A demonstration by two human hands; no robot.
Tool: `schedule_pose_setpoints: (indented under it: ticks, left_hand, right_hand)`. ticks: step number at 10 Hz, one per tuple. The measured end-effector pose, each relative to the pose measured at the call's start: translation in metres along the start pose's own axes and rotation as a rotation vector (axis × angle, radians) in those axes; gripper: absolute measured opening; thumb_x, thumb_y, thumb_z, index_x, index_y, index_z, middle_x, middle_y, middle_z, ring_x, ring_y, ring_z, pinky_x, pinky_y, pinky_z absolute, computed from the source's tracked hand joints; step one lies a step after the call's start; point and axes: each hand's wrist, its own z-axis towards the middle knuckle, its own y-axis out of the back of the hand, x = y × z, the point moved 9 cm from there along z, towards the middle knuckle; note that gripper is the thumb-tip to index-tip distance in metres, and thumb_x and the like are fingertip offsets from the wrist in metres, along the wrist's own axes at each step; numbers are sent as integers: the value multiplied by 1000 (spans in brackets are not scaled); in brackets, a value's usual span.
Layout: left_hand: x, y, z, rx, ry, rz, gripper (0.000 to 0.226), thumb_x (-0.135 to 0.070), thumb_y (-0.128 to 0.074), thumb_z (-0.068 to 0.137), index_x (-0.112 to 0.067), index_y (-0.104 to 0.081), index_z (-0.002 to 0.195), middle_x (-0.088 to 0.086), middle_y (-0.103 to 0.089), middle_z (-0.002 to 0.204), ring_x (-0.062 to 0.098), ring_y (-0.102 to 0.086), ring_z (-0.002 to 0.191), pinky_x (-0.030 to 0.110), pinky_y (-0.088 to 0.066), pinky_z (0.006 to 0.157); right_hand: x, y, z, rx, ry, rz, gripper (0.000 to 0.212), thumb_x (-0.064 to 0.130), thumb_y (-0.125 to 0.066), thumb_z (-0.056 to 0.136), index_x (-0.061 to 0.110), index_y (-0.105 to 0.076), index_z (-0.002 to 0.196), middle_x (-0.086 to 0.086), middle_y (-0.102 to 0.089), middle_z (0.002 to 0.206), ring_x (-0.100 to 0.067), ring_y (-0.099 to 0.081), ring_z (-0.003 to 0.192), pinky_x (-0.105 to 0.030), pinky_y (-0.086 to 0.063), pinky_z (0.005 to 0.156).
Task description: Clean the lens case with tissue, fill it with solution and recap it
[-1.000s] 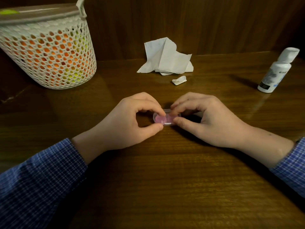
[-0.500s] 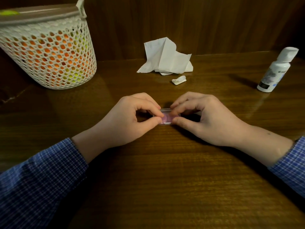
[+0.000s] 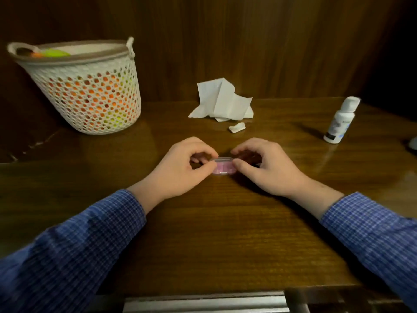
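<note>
- Two hands meet at the middle of the table [image 3: 203,245], on a pink lens case [image 3: 223,168] lying flat there.
- Left hand [image 3: 180,170] pinches the case's left end with thumb and curled forefinger.
- Right hand [image 3: 268,168] pinches its right end likewise.
- Crumpled tissue [image 3: 222,101] lies at the back edge, a small wad [image 3: 237,127] just before it.
- Bottle [image 3: 340,120] stands near the back right corner; a basket [image 3: 90,91] stands at back left.

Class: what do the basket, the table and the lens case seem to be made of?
Basket: likely matte white plastic, moulded with holes. Table: glossy varnished wood; grain and reflections show. Lens case: probably plastic, clear shell over pink.
</note>
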Motion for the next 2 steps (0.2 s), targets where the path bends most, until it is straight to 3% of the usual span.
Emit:
schedule_pose_setpoints:
  ticks: [1,2]
  left_hand:
    - [-3,12,-5,-102,44,43,17,-22,-71,90,-34,-72,103,-17,-60,104,4,-62,92,29,-58,85]
    - [-17,19,-31,-249,85,120,16,-21,-70,90,-35,-69,98,-19,-58,98,2,-58,92,29,-55,86]
  right_hand:
    - [-3,9,-1,-78,-46,9,22,32,-70,92,29,-72,113,17,-66,105,12,-59,100,-2,-47,76]
    - [8,22,-21,-179,9,-45,15,25,-69,92,26,-73,106,13,-66,99,2,-63,90,-15,-52,76]
